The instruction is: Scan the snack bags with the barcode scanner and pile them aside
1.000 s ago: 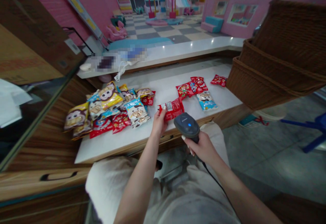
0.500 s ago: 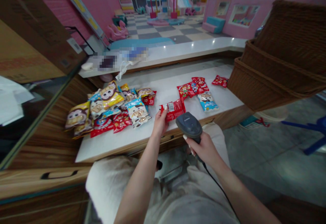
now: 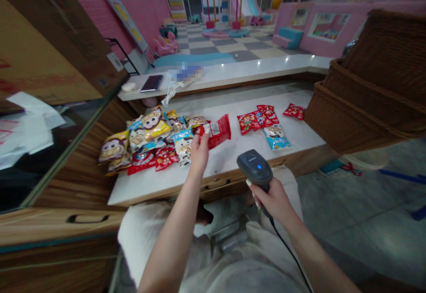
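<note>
My left hand (image 3: pixel 199 151) pinches a red snack packet (image 3: pixel 218 130) by its left end and holds it above the white counter (image 3: pixel 233 151), beside the pile of snack bags (image 3: pixel 149 140) on the left. My right hand (image 3: pixel 274 199) grips a dark grey barcode scanner (image 3: pixel 255 168) with a blue light on top, held near the counter's front edge. Its cable runs down over my lap. A smaller group of red and blue packets (image 3: pixel 262 122) lies on the counter to the right.
Stacked wicker baskets (image 3: pixel 372 93) stand at the counter's right end. A phone (image 3: pixel 151 83) and a white object lie on the raised ledge behind. Cardboard boxes (image 3: pixel 49 53) and a glass panel are at the left. A drawer handle (image 3: pixel 88 218) shows lower left.
My left hand has carried the red packet up and leftward, away from the scanner and toward the pile. The scanner's blue light shows again. The view shifted slightly right.
</note>
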A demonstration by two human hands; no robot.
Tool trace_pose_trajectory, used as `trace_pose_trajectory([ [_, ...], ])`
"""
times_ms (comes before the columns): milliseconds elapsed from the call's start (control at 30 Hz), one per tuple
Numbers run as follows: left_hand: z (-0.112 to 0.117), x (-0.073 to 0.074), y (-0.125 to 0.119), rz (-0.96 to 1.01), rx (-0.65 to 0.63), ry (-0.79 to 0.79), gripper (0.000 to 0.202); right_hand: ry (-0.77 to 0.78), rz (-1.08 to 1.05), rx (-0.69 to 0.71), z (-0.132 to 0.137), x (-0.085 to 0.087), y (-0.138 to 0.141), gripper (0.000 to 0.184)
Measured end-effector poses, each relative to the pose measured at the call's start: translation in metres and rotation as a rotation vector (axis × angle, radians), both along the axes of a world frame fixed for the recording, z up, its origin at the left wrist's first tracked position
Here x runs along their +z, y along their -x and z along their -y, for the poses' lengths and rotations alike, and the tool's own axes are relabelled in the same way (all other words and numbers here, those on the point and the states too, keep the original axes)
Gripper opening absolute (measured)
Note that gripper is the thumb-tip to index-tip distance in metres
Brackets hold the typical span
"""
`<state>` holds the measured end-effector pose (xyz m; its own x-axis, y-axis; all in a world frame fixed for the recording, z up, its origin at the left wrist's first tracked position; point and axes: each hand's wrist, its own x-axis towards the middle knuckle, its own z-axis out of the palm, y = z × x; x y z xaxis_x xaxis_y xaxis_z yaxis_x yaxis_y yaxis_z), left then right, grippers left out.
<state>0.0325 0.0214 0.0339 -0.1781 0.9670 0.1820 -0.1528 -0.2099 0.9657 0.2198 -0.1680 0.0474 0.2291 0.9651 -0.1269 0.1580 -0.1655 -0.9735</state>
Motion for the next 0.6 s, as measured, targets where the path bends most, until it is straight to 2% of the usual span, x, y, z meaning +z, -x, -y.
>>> trace_pose_trajectory([
  [33, -0.007, 0.010, 0.013, -0.130, 0.038, -0.076, 0.043, -0.003, -0.005, -0.002, 0.000, 0.000, 0.000, 0.030],
  [100, -0.024, 0.028, 0.041, -0.521, 0.112, -0.263, 0.043, -0.008, -0.010, -0.004, 0.000, 0.000, -0.001, 0.030],
  [133, -0.032, 0.035, 0.053, -0.699, 0.131, -0.303, 0.046, -0.009, -0.010, -0.005, 0.000, 0.000, -0.001, 0.030],
  [200, -0.045, 0.042, 0.072, -0.993, 0.129, -0.300, 0.053, -0.014, -0.007, -0.008, 0.000, 0.000, -0.001, 0.031],
  [267, -0.054, 0.042, 0.082, -1.167, 0.087, -0.246, 0.058, -0.023, -0.002, -0.006, 0.000, -0.001, -0.002, 0.032],
  [333, -0.058, 0.038, 0.085, -1.225, 0.054, -0.223, 0.059, -0.031, 0.004, 0.003, 0.000, -0.001, -0.003, 0.033],
  [433, -0.061, 0.032, 0.078, -1.207, 0.070, -0.263, 0.058, -0.035, 0.000, 0.005, 0.000, -0.001, -0.006, 0.033],
  [500, -0.062, 0.027, 0.064, -1.154, 0.064, -0.311, 0.055, -0.031, -0.008, 0.000, 0.001, -0.001, -0.009, 0.033],
  [600, -0.061, 0.016, 0.026, -0.990, -0.047, -0.372, 0.052, -0.020, -0.015, -0.012, 0.001, -0.001, -0.013, 0.034],
])
